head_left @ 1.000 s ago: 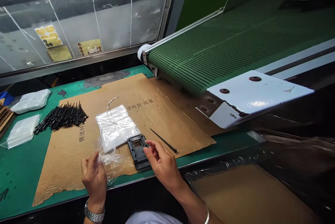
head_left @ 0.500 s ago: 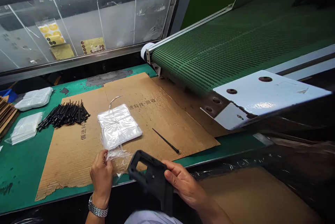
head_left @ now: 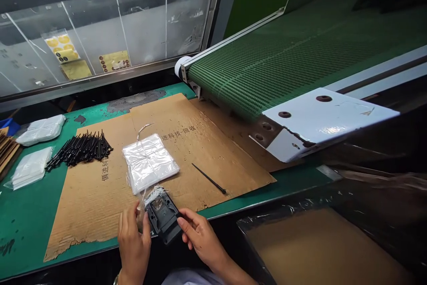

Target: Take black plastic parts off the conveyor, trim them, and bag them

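At the near edge of the cardboard [head_left: 200, 151], the left hand [head_left: 133, 242] pinches the flimsy, slippery bag [head_left: 151, 197]; the right hand [head_left: 200, 236] grips the stiff, probably light black part [head_left: 163, 216] by its rim.

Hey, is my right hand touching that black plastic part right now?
Touching. The head view shows the right hand with its fingertips pinching the lower right edge of the black plastic part, no gap between them.

Black pins [head_left: 78, 149] lie heaped at the cardboard's [head_left: 207, 142] left edge.
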Action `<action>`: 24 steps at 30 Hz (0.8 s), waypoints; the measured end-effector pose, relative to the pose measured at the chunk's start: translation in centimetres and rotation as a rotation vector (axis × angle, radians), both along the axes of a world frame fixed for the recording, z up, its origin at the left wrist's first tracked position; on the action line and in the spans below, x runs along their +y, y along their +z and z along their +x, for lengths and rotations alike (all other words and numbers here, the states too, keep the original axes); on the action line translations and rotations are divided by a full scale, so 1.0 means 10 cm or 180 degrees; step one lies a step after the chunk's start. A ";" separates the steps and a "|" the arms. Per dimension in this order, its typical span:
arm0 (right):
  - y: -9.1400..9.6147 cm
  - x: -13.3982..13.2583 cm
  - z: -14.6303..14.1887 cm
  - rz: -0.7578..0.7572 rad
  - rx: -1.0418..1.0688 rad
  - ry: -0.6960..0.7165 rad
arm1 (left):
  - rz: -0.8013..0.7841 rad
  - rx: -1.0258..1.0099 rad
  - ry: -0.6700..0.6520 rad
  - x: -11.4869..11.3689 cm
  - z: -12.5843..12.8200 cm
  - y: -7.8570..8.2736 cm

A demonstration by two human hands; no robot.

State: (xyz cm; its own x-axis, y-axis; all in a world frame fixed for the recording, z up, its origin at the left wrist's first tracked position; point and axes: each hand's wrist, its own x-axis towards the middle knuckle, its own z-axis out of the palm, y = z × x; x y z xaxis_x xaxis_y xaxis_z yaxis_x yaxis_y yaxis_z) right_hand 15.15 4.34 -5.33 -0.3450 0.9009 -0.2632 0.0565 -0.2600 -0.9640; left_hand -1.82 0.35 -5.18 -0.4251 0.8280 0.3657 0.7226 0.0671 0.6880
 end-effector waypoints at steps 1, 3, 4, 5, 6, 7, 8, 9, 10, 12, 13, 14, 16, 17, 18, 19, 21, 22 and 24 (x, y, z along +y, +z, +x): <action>0.01 -0.02 0.00 0.0335 -0.0172 0.0088 | 0.0174 0.0292 0.0015 0.02 0.02 0.01; 0.01 -0.04 0.00 0.0999 -0.0351 0.0212 | 0.0353 0.0728 -0.0290 0.06 0.06 0.06; 0.01 -0.04 0.00 0.1232 -0.0353 0.0211 | 0.0400 0.0867 -0.0564 0.08 0.09 0.10; 0.01 -0.05 0.00 0.1355 -0.0311 0.0149 | 0.0448 0.0983 -0.0876 0.09 0.12 0.14; 0.00 -0.05 -0.01 0.1359 -0.0226 0.0033 | 0.0507 0.1095 -0.1168 0.09 0.16 0.19; -0.01 -0.04 -0.02 0.1247 -0.0086 -0.0120 | 0.0589 0.1209 -0.1410 0.08 0.19 0.24; -0.02 -0.04 -0.03 0.1057 0.0109 -0.0274 | 0.0685 0.1328 -0.1595 0.07 0.23 0.30; -0.02 -0.04 -0.06 0.0819 0.0341 -0.0405 | 0.0771 0.1444 -0.1747 0.06 0.26 0.36; -0.02 -0.03 -0.08 0.0574 0.0580 -0.0507 | 0.0832 0.1563 -0.1876 0.05 0.29 0.41; 0.01 -0.03 -0.14 0.0181 0.0960 -0.0640 | 0.0901 0.1789 -0.2047 0.04 0.36 0.50; 0.04 -0.03 -0.17 0.0059 0.1063 -0.0717 | 0.0894 0.1884 -0.2118 0.04 0.40 0.52; 0.06 -0.03 -0.20 -0.0026 0.1112 -0.0814 | 0.0876 0.1950 -0.2173 0.04 0.45 0.53; 0.09 -0.02 -0.26 -0.0201 0.1126 -0.1020 | 0.0833 0.1988 -0.2223 0.04 0.58 0.49; 0.10 -0.01 -0.27 -0.0327 0.1109 -0.1117 | 0.0843 0.1959 -0.2205 0.03 0.65 0.45; 0.10 0.00 -0.29 -0.0459 0.1086 -0.1205 | 0.0868 0.1911 -0.2162 0.01 0.71 0.39; 0.11 0.02 -0.29 -0.0564 0.1051 -0.1285 | 0.0929 0.1803 -0.2123 -0.02 0.76 0.34; 0.12 0.05 -0.26 -0.0610 0.0957 -0.1399 | 0.1016 0.1225 -0.2219 -0.08 0.80 0.23; 0.13 0.07 -0.23 -0.0555 0.0911 -0.1440 | 0.1059 0.0722 -0.2231 -0.11 0.79 0.20; 0.16 0.08 -0.17 -0.0393 0.0848 -0.1477 | 0.1170 -0.0555 -0.1816 -0.14 0.70 0.18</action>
State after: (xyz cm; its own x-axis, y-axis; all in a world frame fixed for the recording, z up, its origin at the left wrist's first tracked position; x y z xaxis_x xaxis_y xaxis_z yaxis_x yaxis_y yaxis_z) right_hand 13.49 5.10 -3.70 0.0119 0.9423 -0.3346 -0.3330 -0.3117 -0.8899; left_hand 5.14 -1.09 -3.42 -0.0387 0.7749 0.6309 0.4527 -0.5493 0.7024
